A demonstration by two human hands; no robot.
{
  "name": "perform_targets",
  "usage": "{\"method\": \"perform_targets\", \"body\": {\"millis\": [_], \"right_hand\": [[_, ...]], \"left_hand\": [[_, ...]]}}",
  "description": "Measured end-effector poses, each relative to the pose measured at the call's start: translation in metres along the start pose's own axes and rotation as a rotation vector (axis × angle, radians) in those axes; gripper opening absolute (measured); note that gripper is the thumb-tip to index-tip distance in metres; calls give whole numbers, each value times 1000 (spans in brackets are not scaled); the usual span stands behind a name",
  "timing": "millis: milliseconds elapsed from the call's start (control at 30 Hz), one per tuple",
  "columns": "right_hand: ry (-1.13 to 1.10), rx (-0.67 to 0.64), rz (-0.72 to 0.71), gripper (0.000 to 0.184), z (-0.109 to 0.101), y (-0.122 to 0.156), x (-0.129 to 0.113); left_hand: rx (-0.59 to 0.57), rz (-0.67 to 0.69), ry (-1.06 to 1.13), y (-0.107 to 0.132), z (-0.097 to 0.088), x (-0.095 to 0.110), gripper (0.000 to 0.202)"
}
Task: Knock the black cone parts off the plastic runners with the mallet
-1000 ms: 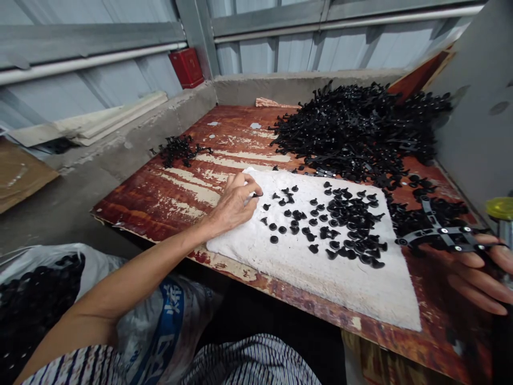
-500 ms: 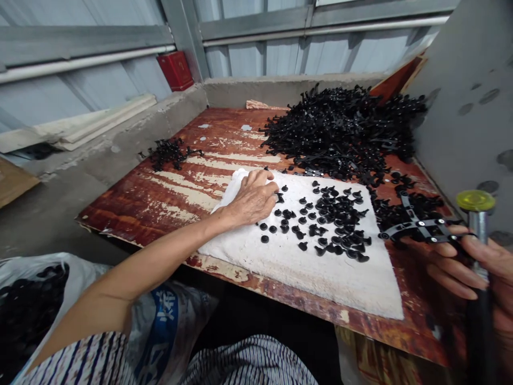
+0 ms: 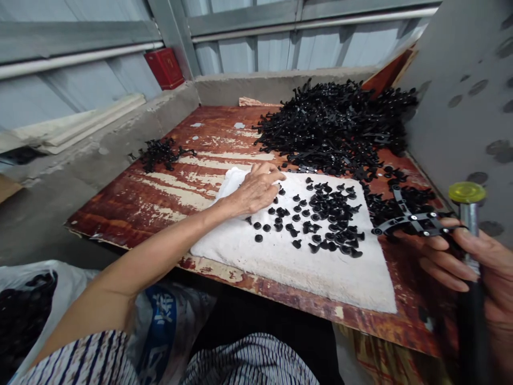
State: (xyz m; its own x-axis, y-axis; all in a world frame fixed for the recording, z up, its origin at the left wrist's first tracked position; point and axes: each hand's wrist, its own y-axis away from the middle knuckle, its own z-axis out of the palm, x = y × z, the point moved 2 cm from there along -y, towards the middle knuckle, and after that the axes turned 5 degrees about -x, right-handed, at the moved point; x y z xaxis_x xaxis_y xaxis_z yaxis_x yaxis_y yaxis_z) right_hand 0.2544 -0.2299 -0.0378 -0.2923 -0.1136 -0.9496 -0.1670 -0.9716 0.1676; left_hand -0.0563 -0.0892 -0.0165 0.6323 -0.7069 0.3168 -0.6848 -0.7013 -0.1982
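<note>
My left hand (image 3: 258,190) reaches over the white cloth (image 3: 288,278), fingers bent down and drawn together beside several small black rubber suction cups (image 3: 296,217). Its fingertips are partly hidden, so what they pinch cannot be made out. At the right edge, my right hand (image 3: 473,262) is closed around a hammer with a yellow face (image 3: 467,192), a metal neck and a black handle. The same hand pinches a black multi-armed plastic bracket (image 3: 420,223) with shiny rivets, which points left over the cloth's right edge.
A large heap of black plastic brackets (image 3: 332,125) covers the back right of the worn red-brown board (image 3: 152,211). A smaller cluster of black parts (image 3: 160,154) lies at left. A red box (image 3: 164,68) stands on the ledge. Below left is a white sack (image 3: 68,272) of black pieces.
My left hand has shifted slightly away from me, towards the cloth's far edge. My right hand still holds the hammer and bracket. The whole view has swung a little to the right.
</note>
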Motion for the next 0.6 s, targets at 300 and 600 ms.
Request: {"method": "perform_targets", "body": {"millis": [300, 600], "right_hand": [[-61, -122, 100, 27, 57, 31, 8], [78, -354, 95, 32, 97, 60, 20]], "left_hand": [[119, 53, 163, 22, -31, 59, 20], [-316, 425, -33, 43, -20, 126, 19]]}}
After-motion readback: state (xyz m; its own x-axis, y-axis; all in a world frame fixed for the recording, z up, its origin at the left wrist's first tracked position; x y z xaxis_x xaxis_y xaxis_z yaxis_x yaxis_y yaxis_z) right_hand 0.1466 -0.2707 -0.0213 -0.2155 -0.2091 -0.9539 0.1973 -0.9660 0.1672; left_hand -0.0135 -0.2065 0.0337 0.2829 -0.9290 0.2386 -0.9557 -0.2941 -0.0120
